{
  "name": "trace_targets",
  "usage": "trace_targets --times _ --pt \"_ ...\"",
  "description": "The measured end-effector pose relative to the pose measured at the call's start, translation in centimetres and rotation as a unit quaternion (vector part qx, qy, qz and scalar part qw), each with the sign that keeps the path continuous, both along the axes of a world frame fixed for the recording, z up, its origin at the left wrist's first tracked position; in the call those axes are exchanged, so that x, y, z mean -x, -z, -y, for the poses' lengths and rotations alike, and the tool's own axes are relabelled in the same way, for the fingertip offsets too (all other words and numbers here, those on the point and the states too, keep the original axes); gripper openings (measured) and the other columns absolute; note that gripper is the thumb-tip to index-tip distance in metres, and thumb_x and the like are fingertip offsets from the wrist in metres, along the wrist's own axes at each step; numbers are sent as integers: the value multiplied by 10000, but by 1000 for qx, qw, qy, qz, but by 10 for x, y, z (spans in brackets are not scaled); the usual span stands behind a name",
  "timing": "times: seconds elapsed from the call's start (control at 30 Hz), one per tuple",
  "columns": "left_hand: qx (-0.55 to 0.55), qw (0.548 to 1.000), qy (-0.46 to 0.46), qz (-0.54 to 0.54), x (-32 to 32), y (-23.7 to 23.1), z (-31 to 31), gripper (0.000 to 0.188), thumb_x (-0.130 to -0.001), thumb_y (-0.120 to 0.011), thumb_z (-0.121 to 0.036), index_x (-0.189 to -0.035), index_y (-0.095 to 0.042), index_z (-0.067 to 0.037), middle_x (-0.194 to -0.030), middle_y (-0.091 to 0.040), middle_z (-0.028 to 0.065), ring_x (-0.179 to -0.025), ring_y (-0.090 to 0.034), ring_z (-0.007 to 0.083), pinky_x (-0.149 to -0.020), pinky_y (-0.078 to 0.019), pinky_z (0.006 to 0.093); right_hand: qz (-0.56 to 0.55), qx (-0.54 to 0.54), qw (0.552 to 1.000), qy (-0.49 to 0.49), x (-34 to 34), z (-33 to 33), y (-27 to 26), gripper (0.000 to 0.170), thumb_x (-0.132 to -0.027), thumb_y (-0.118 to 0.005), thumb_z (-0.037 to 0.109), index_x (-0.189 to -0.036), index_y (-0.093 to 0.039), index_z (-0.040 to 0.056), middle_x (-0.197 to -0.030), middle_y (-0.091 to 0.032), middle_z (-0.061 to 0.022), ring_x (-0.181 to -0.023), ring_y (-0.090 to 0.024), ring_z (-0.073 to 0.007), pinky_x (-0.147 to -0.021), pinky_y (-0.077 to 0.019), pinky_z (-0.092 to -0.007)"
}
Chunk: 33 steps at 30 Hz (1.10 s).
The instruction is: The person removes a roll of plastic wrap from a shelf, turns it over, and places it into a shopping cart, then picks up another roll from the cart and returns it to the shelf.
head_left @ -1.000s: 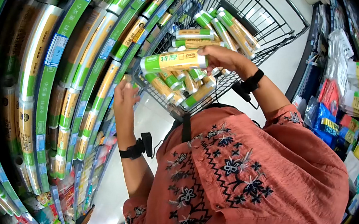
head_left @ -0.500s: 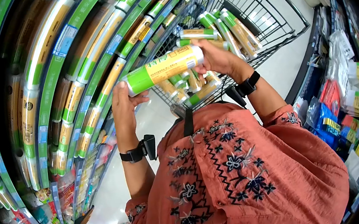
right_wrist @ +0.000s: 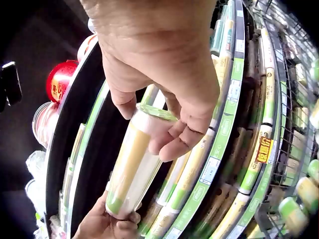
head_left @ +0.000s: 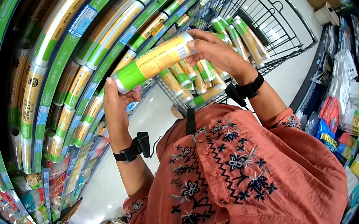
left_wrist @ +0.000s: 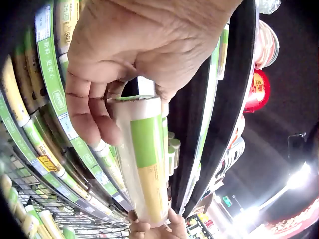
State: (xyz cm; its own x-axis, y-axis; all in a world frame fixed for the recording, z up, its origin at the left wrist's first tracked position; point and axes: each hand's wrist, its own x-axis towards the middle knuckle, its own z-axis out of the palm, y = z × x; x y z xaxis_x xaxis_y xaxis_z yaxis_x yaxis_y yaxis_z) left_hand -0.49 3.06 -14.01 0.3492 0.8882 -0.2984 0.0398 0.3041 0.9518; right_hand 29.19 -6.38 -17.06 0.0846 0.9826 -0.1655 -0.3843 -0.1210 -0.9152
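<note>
Both hands hold a roll of plastic bags [head_left: 151, 65] with a green and yellow label, slanting across in front of the body in the head view. My right hand [head_left: 220, 57] pinches its yellow-labelled end, thumb on the near side. At the green end, my left hand [head_left: 117, 108] grips with thumb and fingertips. The left wrist view shows the roll [left_wrist: 148, 164] lengthwise, its near end between thumb and curled fingers. From the right wrist, the opposite end of the roll [right_wrist: 130, 164] sits between thumb and fingers, with the left hand [right_wrist: 107, 219] at the far end.
A wire shopping cart [head_left: 286, 52] beyond the hands carries several similar rolls [head_left: 201, 71]. Shelves on the left hold rows of such rolls [head_left: 75, 86] behind green price strips [head_left: 45, 111]. On the right is another shelf with bagged goods [head_left: 329, 107].
The left hand, apart from the roll at first, has taken its green end. The roll has moved left from over the cart and now tilts, green end nearer the body.
</note>
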Motion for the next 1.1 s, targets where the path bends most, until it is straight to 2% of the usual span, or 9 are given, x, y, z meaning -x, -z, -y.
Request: trace_targets --times 0.1,0.3,0.37,0.53,0.73,1.1 --pt "-12 1000 12 25 4 -6 1 516 -1078 -411 -478 -1178 -584 -2 -959 -700 149 -782 -677 203 -690 -564 330 23 24 999 14 7 0 -18 611 -972 -652 346 -1380 -479 -74 -1027 -644 -108 -802 -662 -151 -729 -561 -290" --pt "-43 998 15 39 7 -15 2 521 -1077 -432 -425 -1336 -532 15 -1099 -676 148 -882 -678 229 -721 -556 339 40 16 999 2 8 -3 -23 591 -978 -642 375 -1344 -517 -72 -957 -651 -87 -753 -651 -130 -689 -557 -275" --pt "-52 998 16 45 8 -16 3 512 -1075 -441 -392 -1369 -513 21 -1111 -668 147 -878 -674 226 -719 -555 341 38 16 999 9 8 -2 -21 670 -978 -643 364 -1418 -447 -103 -973 -656 -98 -771 -654 -136 -702 -559 -278" --pt "-63 997 16 50 11 -19 6 480 -1069 -440 -328 -1391 -502 22 -1088 -667 143 -869 -665 218 -729 -551 337 35 9 999 -5 7 -1 -21 748 -975 -650 350 -1472 -367 -133 -994 -656 -115 -792 -660 -152 -719 -564 -288" --pt "-66 996 11 51 14 -21 9 471 -1065 -444 -309 -1398 -502 20 -1075 -671 142 -868 -666 218 -740 -548 334 35 -3 999 -20 8 0 -20 746 -971 -654 352 -1464 -374 -133 -1041 -656 -131 -829 -661 -159 -747 -565 -296" --pt "-74 997 -3 37 18 -30 15 452 -1059 -440 -262 -1405 -498 24 -1067 -675 149 -863 -670 222 -745 -545 339 42 -24 999 -14 17 2 -22 674 -966 -654 362 -1434 -462 -84 -1178 -656 -136 -965 -663 -178 -801 -564 -305"
